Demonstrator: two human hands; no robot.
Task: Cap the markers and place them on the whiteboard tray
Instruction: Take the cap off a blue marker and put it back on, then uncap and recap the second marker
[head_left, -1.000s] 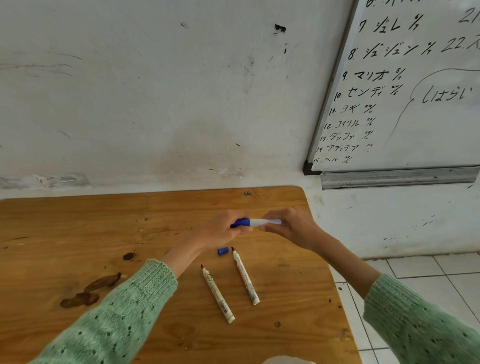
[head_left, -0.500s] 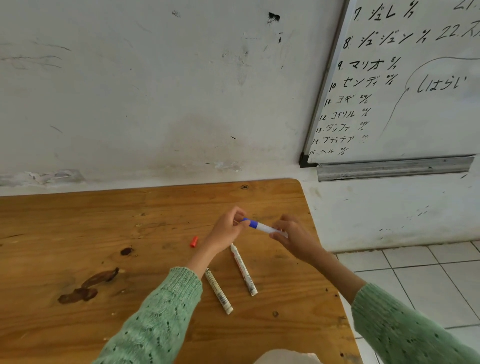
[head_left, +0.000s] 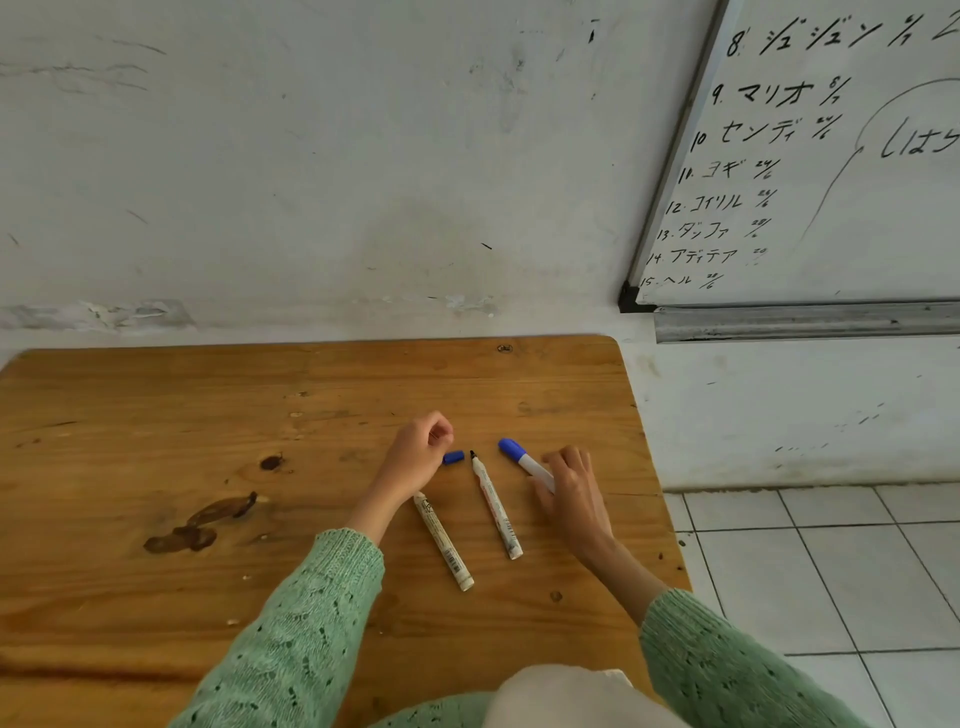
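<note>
A blue-capped white marker (head_left: 519, 457) lies on the wooden table (head_left: 156, 415), and my right hand (head_left: 571, 493) holds its rear end. Two uncapped white markers lie side by side. The middle one (head_left: 493, 506) shows a black tip. The left one (head_left: 444, 543) has its tip hidden under my left wrist. A loose blue cap (head_left: 453, 457) rests just right of my left hand (head_left: 415, 457), whose fingers are curled with nothing visible in them. The metal whiteboard tray (head_left: 805, 322) runs along the wall at upper right.
The whiteboard (head_left: 831, 156), covered in writing, hangs above the tray. The table's right edge drops to a tiled floor (head_left: 831, 571). Dark stains (head_left: 202, 525) mark the wood at left. A pale cloth (head_left: 571, 696) shows at the bottom edge.
The blue marker, held in the air between both hands before, now lies capped on the table. My left hand has let go and sits by the loose blue cap. The red cap is out of sight.
</note>
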